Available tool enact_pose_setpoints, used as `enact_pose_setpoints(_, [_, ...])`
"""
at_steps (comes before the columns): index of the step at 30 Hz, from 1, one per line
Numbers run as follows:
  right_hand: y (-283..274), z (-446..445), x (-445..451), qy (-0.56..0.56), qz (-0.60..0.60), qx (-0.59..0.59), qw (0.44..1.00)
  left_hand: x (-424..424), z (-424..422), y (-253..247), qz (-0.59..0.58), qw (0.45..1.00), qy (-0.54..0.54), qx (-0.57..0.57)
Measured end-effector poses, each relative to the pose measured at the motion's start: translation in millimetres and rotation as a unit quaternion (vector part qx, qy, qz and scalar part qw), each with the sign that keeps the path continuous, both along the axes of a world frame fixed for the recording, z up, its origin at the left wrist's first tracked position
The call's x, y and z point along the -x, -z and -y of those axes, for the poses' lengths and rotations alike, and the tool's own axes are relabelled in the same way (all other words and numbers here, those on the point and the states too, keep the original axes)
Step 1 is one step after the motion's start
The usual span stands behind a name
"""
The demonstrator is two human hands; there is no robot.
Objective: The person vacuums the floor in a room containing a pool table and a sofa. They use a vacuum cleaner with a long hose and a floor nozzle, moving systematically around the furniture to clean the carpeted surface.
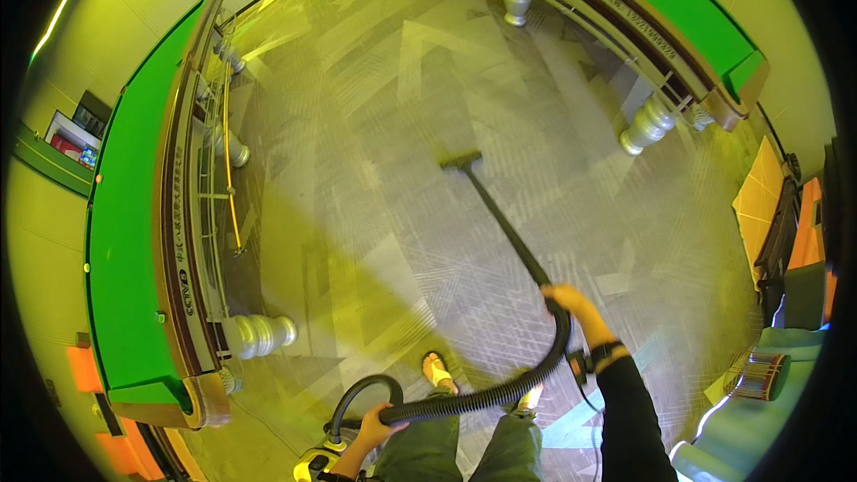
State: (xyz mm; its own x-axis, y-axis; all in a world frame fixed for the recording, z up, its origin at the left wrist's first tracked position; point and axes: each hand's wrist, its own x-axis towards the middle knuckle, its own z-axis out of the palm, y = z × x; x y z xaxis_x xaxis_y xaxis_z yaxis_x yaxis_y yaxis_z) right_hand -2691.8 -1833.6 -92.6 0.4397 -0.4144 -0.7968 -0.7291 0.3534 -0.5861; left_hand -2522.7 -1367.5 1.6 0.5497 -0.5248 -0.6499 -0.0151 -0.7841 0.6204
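Observation:
My right hand (564, 296) grips the upper end of a black vacuum cleaner wand (509, 227), which slants away from me. At its far end the floor head (462, 160) rests on the patterned carpet (375, 214). From the wand a ribbed black suction hose (482, 400) curves back across my legs. Around that hose, near its other end, closes my left hand (380, 426). Beside my left wrist sits the yellow and black vacuum cleaner body (318, 462), partly cut off by the lower edge of the picture.
On the left stands a green-topped pool table (127, 248) with silver legs; a yellow-shafted stick (231, 174) lies along its underframe. Another pool table (696, 7) is at the upper right. A teal sofa (756, 415) and a drum-like stool (760, 376) stand at the lower right.

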Motion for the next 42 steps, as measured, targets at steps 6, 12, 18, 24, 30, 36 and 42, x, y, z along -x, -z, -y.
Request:
enact_pose_setpoints(6, [-52.9,-109.4,245.9,0.002,-0.115,-0.006,0.993,69.8,27.4,16.9,0.035,0.972,0.211,0.101])
enact_pose_setpoints(12, [-160.7,-216.6,382.5,0.039,-0.2,-0.054,0.977,146.3,87.7,-5.9,0.132,0.928,0.34,0.081])
enact_pose_setpoints(18, [-183.9,-162.1,405.7,0.199,-0.075,-0.166,0.963,179.8,98.9,14.8,0.085,0.955,0.266,0.1])
enact_pose_setpoints(24, [-50.2,3.9,253.5,0.116,0.011,0.021,0.993,161.8,58.4,28.8,0.031,0.996,0.083,0.031])
enact_pose_setpoints(30, [-3.0,125.3,133.1,0.178,-0.002,0.066,0.982,158.3,91.4,11.4,0.106,0.991,0.017,-0.076])
enact_pose_setpoints(36, [-13.1,70.5,261.3,0.048,-0.064,0.09,0.993,195.1,88.6,27.4,0.069,0.992,0.094,-0.05])
enact_pose_setpoints(42, [-91.8,-89.1,425.2,0.096,-0.14,-0.004,0.986,231.0,88.8,37.6,0.091,0.963,0.249,0.045])
